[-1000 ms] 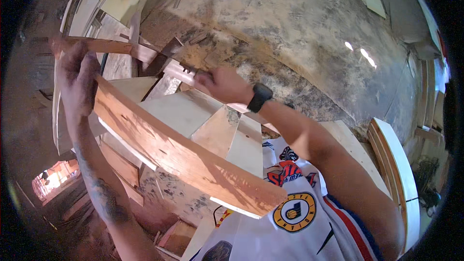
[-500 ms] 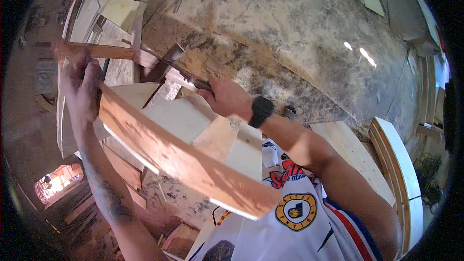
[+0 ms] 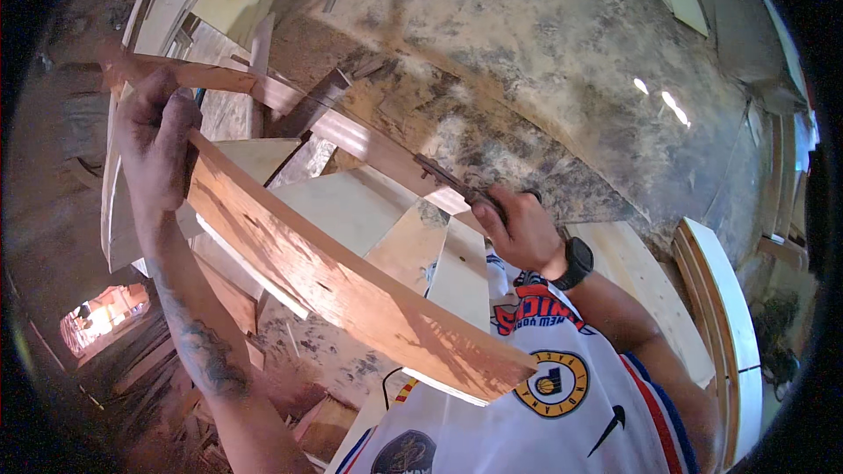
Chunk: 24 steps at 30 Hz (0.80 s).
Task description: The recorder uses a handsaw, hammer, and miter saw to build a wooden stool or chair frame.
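Note:
My left hand (image 3: 160,145) is closed round the far left end of a curved wooden board (image 3: 342,285), part of a wooden frame. The board arcs from that hand toward my shirt. My right hand (image 3: 525,233), wearing a black watch, grips the handle of a long thin dark tool (image 3: 446,177), apparently a handsaw seen nearly edge-on. It lies along the straight far rail (image 3: 364,142) of the frame. Pale panels (image 3: 338,211) show between rail and curved board. Where the tool's far end stops is hard to make out.
A dusty floor (image 3: 562,79) spreads out beyond the frame. At right stand a light plank (image 3: 645,281) and a curved white-faced piece (image 3: 724,325). More wooden parts (image 3: 230,9) are at the far left, with scrap strips (image 3: 158,377) at the lower left.
My right hand has drawn the tool back along the rail, toward my body and to the right. My left hand keeps its grip; the frame has shifted slightly right in view.

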{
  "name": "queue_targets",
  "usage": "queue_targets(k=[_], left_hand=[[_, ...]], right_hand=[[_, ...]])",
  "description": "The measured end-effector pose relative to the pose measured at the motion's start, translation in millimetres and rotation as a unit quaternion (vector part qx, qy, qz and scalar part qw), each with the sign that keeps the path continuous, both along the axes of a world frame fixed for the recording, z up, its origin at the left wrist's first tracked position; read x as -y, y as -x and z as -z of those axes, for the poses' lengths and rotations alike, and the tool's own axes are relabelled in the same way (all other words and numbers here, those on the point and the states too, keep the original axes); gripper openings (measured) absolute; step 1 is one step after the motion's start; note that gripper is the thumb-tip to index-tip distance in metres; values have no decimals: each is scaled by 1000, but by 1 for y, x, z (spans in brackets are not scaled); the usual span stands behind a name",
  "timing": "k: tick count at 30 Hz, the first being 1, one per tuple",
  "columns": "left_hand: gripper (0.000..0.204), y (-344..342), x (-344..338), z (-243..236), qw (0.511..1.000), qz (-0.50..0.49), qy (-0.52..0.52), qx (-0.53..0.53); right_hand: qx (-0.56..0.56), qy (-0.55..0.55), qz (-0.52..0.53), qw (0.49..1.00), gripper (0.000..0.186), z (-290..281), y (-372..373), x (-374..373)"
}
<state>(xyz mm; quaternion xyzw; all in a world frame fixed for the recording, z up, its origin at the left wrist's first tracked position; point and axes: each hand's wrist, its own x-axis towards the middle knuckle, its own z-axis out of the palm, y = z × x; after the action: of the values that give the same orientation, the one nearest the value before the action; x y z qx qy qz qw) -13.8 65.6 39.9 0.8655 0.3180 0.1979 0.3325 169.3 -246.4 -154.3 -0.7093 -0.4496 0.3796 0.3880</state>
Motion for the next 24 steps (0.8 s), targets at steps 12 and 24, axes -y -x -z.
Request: queue_targets(k=[12, 24], left_hand=[[13, -1, 3, 2, 1000, -27, 7, 6], [14, 16, -30, -1, 999, -4, -5, -34]], right_hand=[[16, 72, -30, 997, 27, -11, 1, 28], [40, 10, -79, 996, 65, 48, 44, -182]])
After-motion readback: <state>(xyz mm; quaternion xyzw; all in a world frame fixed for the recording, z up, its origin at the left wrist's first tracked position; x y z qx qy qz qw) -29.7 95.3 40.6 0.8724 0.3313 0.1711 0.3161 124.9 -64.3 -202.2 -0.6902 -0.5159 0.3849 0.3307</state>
